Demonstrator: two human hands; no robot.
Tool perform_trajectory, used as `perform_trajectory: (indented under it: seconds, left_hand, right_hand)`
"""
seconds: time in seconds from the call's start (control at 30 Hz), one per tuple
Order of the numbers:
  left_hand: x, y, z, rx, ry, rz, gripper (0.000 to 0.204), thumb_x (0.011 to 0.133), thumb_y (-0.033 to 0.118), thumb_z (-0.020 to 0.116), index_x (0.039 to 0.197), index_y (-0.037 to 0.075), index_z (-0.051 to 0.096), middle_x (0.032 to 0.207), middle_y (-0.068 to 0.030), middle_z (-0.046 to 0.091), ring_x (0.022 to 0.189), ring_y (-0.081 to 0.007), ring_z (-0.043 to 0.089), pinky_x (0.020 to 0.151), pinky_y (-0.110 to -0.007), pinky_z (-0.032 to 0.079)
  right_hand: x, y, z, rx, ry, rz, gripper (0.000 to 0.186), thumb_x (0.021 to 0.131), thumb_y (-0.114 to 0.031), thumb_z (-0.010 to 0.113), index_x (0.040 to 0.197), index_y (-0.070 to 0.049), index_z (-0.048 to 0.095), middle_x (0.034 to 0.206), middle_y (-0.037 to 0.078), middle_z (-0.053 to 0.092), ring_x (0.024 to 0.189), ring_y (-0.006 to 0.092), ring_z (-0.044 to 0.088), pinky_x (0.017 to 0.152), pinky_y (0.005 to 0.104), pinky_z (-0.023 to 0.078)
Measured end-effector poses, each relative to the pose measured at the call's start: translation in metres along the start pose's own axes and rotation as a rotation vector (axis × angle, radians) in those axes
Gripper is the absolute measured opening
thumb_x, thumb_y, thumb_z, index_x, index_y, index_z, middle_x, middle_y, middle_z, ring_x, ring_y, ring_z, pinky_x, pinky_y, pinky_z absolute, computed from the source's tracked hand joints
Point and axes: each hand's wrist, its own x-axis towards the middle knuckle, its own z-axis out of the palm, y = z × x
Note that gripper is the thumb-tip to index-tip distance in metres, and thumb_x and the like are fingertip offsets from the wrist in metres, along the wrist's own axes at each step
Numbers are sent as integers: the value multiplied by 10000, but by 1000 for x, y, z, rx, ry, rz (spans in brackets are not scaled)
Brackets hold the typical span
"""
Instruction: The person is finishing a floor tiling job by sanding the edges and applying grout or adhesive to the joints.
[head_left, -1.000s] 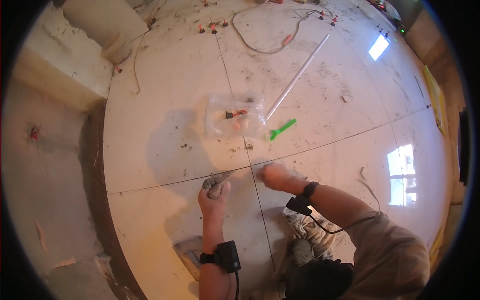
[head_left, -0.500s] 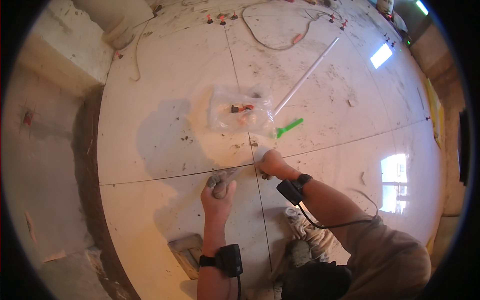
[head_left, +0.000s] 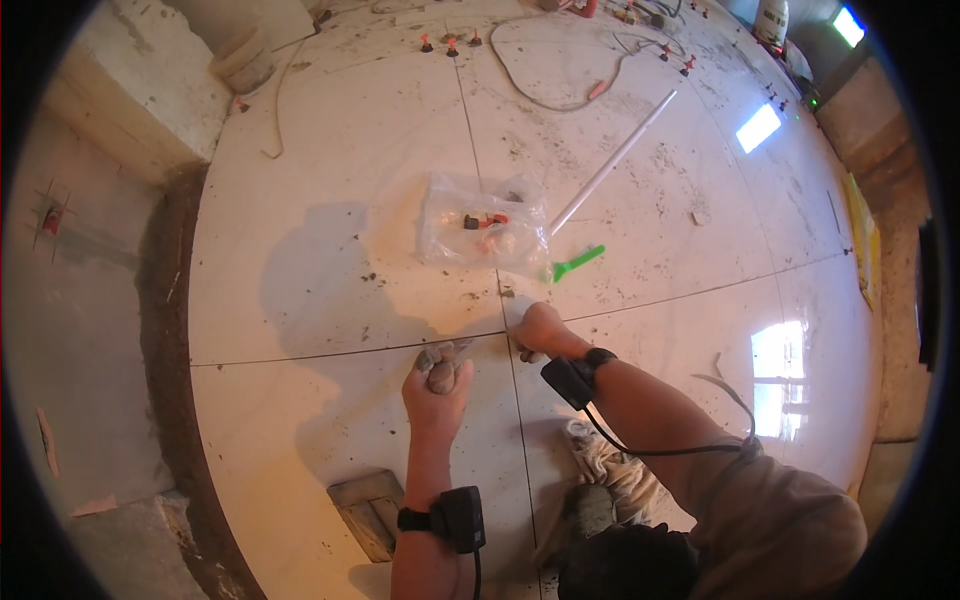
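Observation:
My left hand [head_left: 436, 388] is closed around the rounded handle of a small trowel-like tool [head_left: 442, 377], its fingers grey-smeared. The tool's thin, pale blade points toward the tile joint. Just right of where the joints cross, my right hand [head_left: 541, 331] is lowered to the floor with its fingers curled. A whitish patch [head_left: 521, 309] shows beside its knuckles; whether the hand holds it I cannot tell. Ahead of both hands lies a clear plastic bag [head_left: 447, 238] with red and black tile-levelling pieces [head_left: 484, 221] in it. A green plastic tool [head_left: 578, 262] lies by the bag's right corner.
A long white stick [head_left: 615, 162] slants away beyond the bag. Dirty cloth [head_left: 610, 465] lies near my knee, and a wooden float-like block [head_left: 367, 510] is beside my left forearm. A cable [head_left: 530, 98] loops across the far tiles [head_left: 370, 130]. At left runs a rough floor edge [head_left: 165, 330].
The view has shifted slightly. Both hands stay at nearly the same spots by the joint, and the left hand still grips the tool.

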Motion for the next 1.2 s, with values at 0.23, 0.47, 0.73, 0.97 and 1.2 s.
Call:
perform_trajectory:
  seconds: [0.23, 0.47, 0.73, 0.97, 1.2]
  left_hand:
    - [4, -1, -4, 44, -10, 41, 259, 800, 74, 778, 1024, 2, 669, 963, -60, 688, 868, -133, 616, 816, -292, 502]
    - [12, 26, -2, 394, -4, 0, 241, 774, 235, 753, 940, 72, 691, 872, -117, 720, 839, -315, 693, 776, -362, 529]
    - [15, 3, -4, 361, -22, -58, 189, 784, 115, 755, 929, 29, 670, 751, -18, 648, 695, -99, 579, 692, -275, 488]
    - [11, 6, -3, 202, -7, -69, 162, 803, 88, 749, 916, 17, 658, 663, 72, 507, 646, -29, 437, 644, -229, 440]
    - [13, -3, -4, 287, 17, -46, 223, 754, 199, 767, 908, 61, 685, 846, -104, 712, 781, -252, 683, 762, -338, 523]
  right_hand:
    - [16, -1, 14, -435, 103, -63, 176, 833, -102, 614, 883, 31, 719, 877, 246, 708, 845, 365, 715, 758, 418, 580]
    - [8, -8, 18, -517, 173, -78, 223, 808, -161, 617, 888, 15, 727, 971, 248, 701, 978, 400, 671, 854, 438, 544]
    - [-1, -15, -7, -425, 145, -94, 362, 809, -255, 686, 831, 106, 697, 819, 265, 701, 833, 327, 720, 781, 409, 565]
    - [8, 6, -4, -311, 80, -164, 296, 868, -169, 647, 855, 125, 674, 740, 185, 704, 547, 248, 694, 492, 368, 584]
    - [9, 2, 0, -289, 88, -115, 237, 780, -137, 629, 830, 82, 703, 850, 283, 688, 868, 398, 695, 775, 433, 558]
